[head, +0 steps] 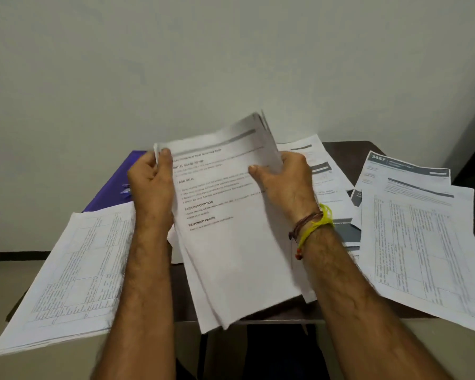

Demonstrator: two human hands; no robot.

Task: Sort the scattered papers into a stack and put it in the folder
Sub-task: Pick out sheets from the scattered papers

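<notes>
Both hands, left hand (151,179) and right hand (283,176), grip a fanned bundle of papers (231,229) whose uneven lower sheets could slip out onto the table (340,152).

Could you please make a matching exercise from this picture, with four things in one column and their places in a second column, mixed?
Things:
1. held stack of papers
2. purple folder
3. table-printed sheet
4. sheet numbered 3667

Places:
A. far right of the table
B. hanging over the table's left edge
C. between both hands, raised
D. far left, behind the left hand

Pairs: 1-C, 2-D, 3-B, 4-A. The right hand grips the stack's other edge.
</notes>
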